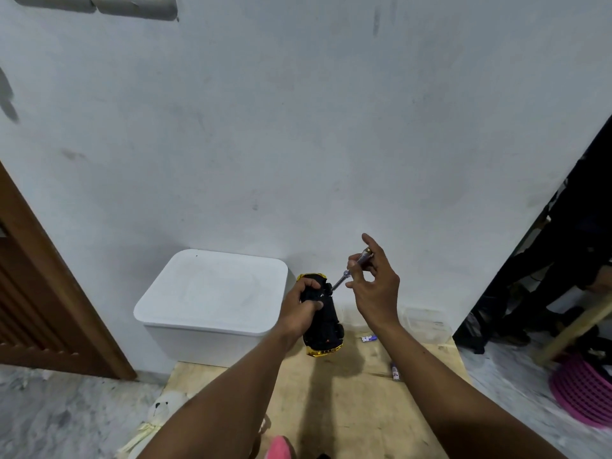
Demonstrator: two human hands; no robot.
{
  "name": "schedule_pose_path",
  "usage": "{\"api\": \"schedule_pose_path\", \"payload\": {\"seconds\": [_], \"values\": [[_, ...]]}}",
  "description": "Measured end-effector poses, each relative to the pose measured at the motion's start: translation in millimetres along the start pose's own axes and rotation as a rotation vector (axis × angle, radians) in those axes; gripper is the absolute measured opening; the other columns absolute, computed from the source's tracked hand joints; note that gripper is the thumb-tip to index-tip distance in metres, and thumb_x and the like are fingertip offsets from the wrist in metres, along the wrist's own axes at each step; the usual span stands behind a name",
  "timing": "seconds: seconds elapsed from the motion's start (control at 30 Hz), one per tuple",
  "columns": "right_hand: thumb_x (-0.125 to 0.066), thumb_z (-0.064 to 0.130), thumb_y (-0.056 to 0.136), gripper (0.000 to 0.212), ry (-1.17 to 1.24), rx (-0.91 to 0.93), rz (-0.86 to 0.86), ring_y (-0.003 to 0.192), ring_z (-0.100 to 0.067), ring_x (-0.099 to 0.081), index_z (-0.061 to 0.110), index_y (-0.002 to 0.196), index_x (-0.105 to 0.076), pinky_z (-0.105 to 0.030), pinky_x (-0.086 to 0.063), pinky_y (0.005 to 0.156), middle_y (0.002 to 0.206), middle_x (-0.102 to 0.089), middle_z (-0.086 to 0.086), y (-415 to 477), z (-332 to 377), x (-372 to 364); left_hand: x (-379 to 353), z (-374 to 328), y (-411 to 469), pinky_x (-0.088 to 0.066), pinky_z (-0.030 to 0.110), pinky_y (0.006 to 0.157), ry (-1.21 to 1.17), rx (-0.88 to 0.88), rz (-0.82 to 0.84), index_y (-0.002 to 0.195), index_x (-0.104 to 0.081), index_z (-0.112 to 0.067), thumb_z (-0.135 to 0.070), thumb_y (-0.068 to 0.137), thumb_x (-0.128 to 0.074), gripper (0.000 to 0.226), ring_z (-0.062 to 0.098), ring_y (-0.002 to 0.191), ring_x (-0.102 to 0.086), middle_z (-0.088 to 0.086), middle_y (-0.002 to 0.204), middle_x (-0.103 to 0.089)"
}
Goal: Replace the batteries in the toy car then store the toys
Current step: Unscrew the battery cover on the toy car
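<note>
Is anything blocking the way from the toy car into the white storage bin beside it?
Yes. The bin's lid is shut, covering the white bin fully. The toy car is held underside up in the left hand just right of it, while the right hand works a screwdriver on it.

The left hand (303,304) grips the upturned toy car (323,321) — the right hand (376,283) sets a screwdriver (352,268) to its underside; two batteries (368,338) lie near the wooden board's (347,392) right edge.

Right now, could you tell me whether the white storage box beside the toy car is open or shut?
Shut: the white storage box's lid sits flat across its top, edges overhanging the walls, with no gap showing.
</note>
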State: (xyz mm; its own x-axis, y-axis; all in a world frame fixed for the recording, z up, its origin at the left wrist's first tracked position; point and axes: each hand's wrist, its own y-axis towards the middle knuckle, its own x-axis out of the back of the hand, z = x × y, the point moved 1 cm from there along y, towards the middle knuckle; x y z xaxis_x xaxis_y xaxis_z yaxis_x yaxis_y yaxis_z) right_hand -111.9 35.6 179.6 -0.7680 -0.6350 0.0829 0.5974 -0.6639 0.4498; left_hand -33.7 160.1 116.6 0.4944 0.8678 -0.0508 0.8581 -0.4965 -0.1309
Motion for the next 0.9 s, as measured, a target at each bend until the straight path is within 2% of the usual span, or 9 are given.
{"api": "schedule_pose_path", "payload": {"seconds": [0.07, 0.13, 0.23, 0.3, 0.43, 0.5, 0.7, 0.8, 0.9], "values": [[-0.060, 0.008, 0.097, 0.050, -0.014, 0.001, -0.017, 0.069, -0.013, -0.062, 0.028, 0.142, -0.051, -0.033, -0.061, 0.068, 0.082, -0.060, 0.010, 2, -2, 3, 1, 2, 0, -0.055, 0.028, 0.075, -0.011, 0.003, 0.010, 0.106, -0.058, -0.017, 0.010, 0.082, -0.053, 0.037, 0.018, 0.092, -0.060, 0.003, 0.116, -0.063], [-0.053, 0.007, 0.100, 0.048, -0.032, -0.048, 0.048, 0.067, -0.012, -0.055, 0.031, 0.141, -0.049, -0.032, -0.061, 0.063, 0.088, -0.055, 0.006, 3, -4, 4, 1, 4, 0, -0.055, 0.029, 0.078, -0.027, 0.002, 0.031, 0.106, -0.058, -0.020, 0.012, 0.082, -0.051, 0.041, 0.019, 0.097, -0.060, 0.000, 0.118, -0.063], [-0.048, 0.005, 0.096, 0.040, -0.193, -0.126, 0.213, 0.062, -0.012, -0.050, 0.030, 0.126, -0.054, -0.034, -0.053, 0.060, 0.086, -0.058, 0.003, 1, -13, 5, -1, 6, -1, -0.055, 0.030, 0.081, -0.063, 0.020, 0.068, 0.107, -0.058, -0.018, 0.014, 0.082, -0.047, 0.042, 0.021, 0.102, -0.060, 0.000, 0.123, -0.063], [-0.055, 0.007, 0.090, 0.028, -0.299, -0.184, 0.322, 0.065, -0.015, -0.052, 0.027, 0.109, -0.061, -0.032, -0.047, 0.067, 0.083, -0.061, -0.002, -2, -22, 5, -3, 6, -2, -0.054, 0.030, 0.083, -0.070, 0.016, 0.089, 0.106, -0.058, -0.015, 0.014, 0.082, -0.045, 0.040, 0.021, 0.104, -0.060, 0.001, 0.125, -0.063], [-0.073, 0.030, 0.075, 0.015, -0.493, -0.259, 0.485, 0.078, -0.017, -0.061, 0.026, 0.088, -0.066, -0.033, -0.051, 0.069, 0.080, -0.066, 0.003, -9, -40, 2, -4, 7, -4, -0.053, 0.025, 0.080, -0.053, 0.011, 0.115, 0.107, -0.058, -0.014, 0.014, 0.082, -0.047, 0.039, 0.018, 0.101, -0.060, 0.005, 0.122, -0.063], [-0.073, 0.037, 0.073, 0.014, -0.563, -0.266, 0.499, 0.074, -0.018, -0.061, 0.025, 0.074, -0.065, -0.036, -0.052, 0.068, 0.075, -0.067, 0.005, -12, -44, -1, -4, 6, -5, -0.052, 0.021, 0.078, -0.045, 0.013, 0.116, 0.109, -0.059, -0.014, 0.015, 0.084, -0.047, 0.040, 0.014, 0.100, -0.060, 0.001, 0.120, -0.063], [-0.074, 0.028, 0.080, 0.035, -0.645, -0.243, 0.472, 0.066, -0.024, -0.056, 0.024, 0.054, -0.051, -0.035, -0.046, 0.061, 0.061, -0.058, 0.002, -13, -44, -1, -3, 2, -6, -0.052, 0.019, 0.079, -0.014, 0.015, 0.134, 0.114, -0.060, -0.012, 0.017, 0.083, -0.044, 0.045, 0.011, 0.098, -0.060, -0.004, 0.117, -0.063], [-0.072, 0.029, 0.080, 0.029, -0.672, -0.239, 0.476, 0.067, -0.023, -0.059, 0.024, 0.058, -0.055, -0.033, -0.047, 0.061, 0.064, -0.061, 0.002, -13, -42, -3, -2, 3, -7, -0.052, 0.025, 0.084, -0.005, 0.025, 0.143, 0.118, -0.060, -0.011, 0.015, 0.084, -0.046, 0.046, 0.013, 0.100, -0.060, -0.001, 0.116, -0.064], [-0.071, 0.029, 0.082, 0.032, -0.670, -0.238, 0.463, 0.062, -0.022, -0.055, 0.021, 0.057, -0.053, -0.029, -0.040, 0.055, 0.060, -0.057, 0.001, -13, -41, -3, -2, 2, -7, -0.052, 0.024, 0.086, 0.023, 0.018, 0.156, 0.119, -0.060, -0.011, 0.015, 0.085, -0.048, 0.045, 0.012, 0.099, -0.060, 0.000, 0.114, -0.064]]}}
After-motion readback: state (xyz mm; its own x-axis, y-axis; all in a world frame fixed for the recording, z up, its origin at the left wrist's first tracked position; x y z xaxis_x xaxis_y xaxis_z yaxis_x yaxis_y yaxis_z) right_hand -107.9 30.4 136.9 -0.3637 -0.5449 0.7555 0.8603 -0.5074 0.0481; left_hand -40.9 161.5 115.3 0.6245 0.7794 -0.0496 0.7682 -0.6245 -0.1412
